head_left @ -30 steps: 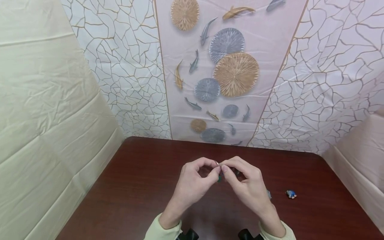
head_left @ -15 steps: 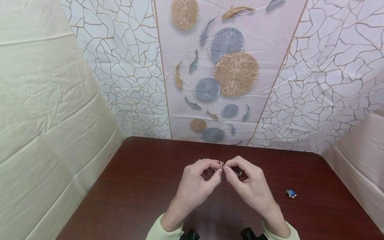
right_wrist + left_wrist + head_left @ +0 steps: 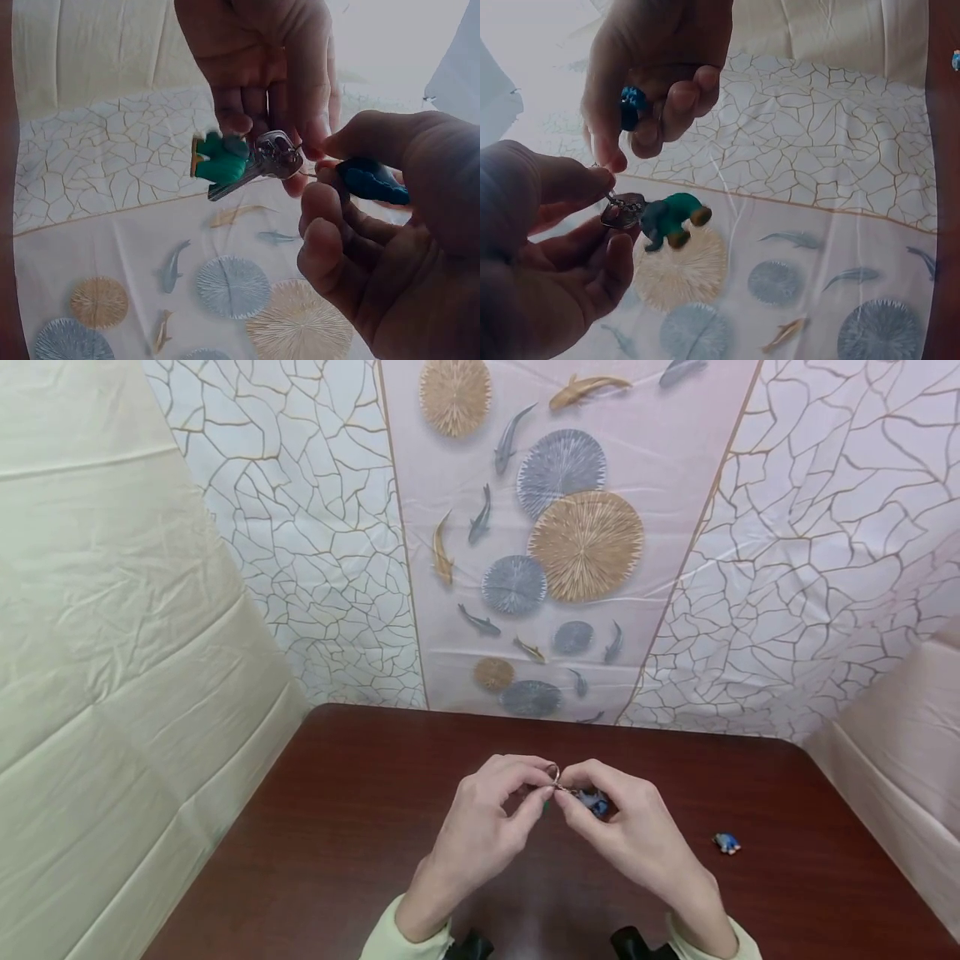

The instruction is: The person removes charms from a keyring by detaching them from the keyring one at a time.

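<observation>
Over the middle of the table, my left hand (image 3: 480, 818) and right hand (image 3: 637, 831) meet at the fingertips. A small metal key ring (image 3: 554, 772) shows between them, pinched from both sides. From the left hand's fingers hang a silver key (image 3: 276, 154) and a green elephant-like charm (image 3: 676, 215), with a short chain beside the key in the left wrist view. My right thumb and index finger pinch at the ring, while a blue charm (image 3: 595, 802) lies within that hand's curled fingers. The fingers hide part of the ring.
A small blue figurine (image 3: 727, 843) lies on the dark reddish-brown table (image 3: 337, 860), right of the right hand. Behind the table hangs a patterned cloth (image 3: 585, 547) with printed fish and discs. Pale fabric (image 3: 150, 693) borders the left side.
The hands stay together, with the right one slightly lower. The ring stands up more visibly between the fingertips, and the blue charm has come into sight inside the right hand.
</observation>
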`<state>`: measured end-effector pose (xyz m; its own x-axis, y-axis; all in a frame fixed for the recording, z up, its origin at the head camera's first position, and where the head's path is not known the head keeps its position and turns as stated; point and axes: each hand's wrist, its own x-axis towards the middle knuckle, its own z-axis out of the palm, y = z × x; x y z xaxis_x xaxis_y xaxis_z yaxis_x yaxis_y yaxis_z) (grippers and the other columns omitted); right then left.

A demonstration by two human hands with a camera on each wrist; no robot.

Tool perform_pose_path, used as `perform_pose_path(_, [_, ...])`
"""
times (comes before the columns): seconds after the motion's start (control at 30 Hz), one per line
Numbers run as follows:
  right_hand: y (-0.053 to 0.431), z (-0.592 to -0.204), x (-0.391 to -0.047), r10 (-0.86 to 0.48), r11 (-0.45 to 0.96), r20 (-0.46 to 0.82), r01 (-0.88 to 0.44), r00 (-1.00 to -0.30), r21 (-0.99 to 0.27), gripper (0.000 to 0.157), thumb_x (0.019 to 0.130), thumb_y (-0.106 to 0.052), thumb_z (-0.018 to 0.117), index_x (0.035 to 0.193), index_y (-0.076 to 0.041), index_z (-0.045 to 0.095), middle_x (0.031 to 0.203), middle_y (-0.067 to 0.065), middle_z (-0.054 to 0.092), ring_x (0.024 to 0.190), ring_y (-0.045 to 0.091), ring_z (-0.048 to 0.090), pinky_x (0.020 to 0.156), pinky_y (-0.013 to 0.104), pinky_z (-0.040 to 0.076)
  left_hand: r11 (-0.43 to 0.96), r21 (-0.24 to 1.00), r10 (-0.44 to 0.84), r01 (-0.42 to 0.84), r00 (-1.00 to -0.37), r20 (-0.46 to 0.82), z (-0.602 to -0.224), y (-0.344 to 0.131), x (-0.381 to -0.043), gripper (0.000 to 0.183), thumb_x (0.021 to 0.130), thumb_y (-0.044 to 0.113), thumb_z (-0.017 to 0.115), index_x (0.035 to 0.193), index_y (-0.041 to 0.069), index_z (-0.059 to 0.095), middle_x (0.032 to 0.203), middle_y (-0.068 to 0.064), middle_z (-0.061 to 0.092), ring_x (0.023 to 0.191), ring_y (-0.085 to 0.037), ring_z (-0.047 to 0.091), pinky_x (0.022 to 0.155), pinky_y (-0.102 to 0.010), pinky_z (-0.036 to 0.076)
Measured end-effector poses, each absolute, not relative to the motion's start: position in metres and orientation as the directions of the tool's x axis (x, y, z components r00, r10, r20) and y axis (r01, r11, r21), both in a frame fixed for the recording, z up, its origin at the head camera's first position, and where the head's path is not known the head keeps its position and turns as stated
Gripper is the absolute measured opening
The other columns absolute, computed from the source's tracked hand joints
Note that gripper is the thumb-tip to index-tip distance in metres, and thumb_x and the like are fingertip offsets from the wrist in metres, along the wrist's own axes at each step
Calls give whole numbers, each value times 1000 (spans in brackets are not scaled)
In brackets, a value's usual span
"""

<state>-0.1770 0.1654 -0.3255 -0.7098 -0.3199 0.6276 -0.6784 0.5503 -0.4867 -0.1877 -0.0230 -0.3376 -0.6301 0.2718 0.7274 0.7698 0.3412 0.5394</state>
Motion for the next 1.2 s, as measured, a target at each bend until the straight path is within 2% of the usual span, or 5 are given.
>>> perform_pose_path(0.27, [172, -324, -178, -319, 504, 699, -739, -641, -448, 24, 86, 0, 70, 94, -23, 68, 80, -15, 59, 66, -3, 51, 59, 12, 41, 284, 355, 348, 891, -441, 827, -339, -27, -192, 10, 89, 5, 70, 97, 10, 73, 112, -3, 73, 103, -12, 67, 80, -13, 52])
perform_pose_path(0.57, [172, -326, -180, -307, 286, 629, -699, -714, -655, 21, 91, 6, 61, 97, -14, 67, 70, -3, 58, 52, 8, 54, 46, 23, 47, 255, 290, 363, 922, -369, 856, -341, -27, -194, 11, 86, 7, 73, 96, 11, 74, 101, -1, 70, 96, -11, 64, 81, -10, 50])
perform_pose_path(0.73, [172, -327, -181, -306, 270, 602, -673, -738, -688, 20, 92, 4, 60, 97, -15, 67, 72, -6, 59, 53, 9, 55, 47, 24, 48, 259, 287, 382, 922, -371, 846, -343, -26, -196, 8, 87, 10, 72, 95, 11, 74, 98, 1, 70, 95, -9, 64, 84, -12, 50])
perform_pose_path(1.0, [170, -328, -182, -341, 261, 715, -792, -610, -552, 30, 84, 10, 67, 94, -17, 69, 82, -4, 62, 68, 3, 54, 51, 17, 44, 238, 358, 372, 903, -425, 825, -342, -26, -195, 9, 88, 8, 68, 92, 12, 75, 95, 1, 74, 90, -6, 69, 83, -14, 51])
perform_pose_path(1.2, [171, -329, -183, -369, 242, 739, -826, -563, -508, 34, 80, 13, 69, 95, -17, 71, 85, -2, 65, 75, 3, 58, 53, 16, 46, 270, 359, 419, 894, -445, 792, -341, -28, -193, 15, 87, 8, 67, 96, 17, 75, 95, 7, 76, 86, -2, 69, 79, -11, 48])
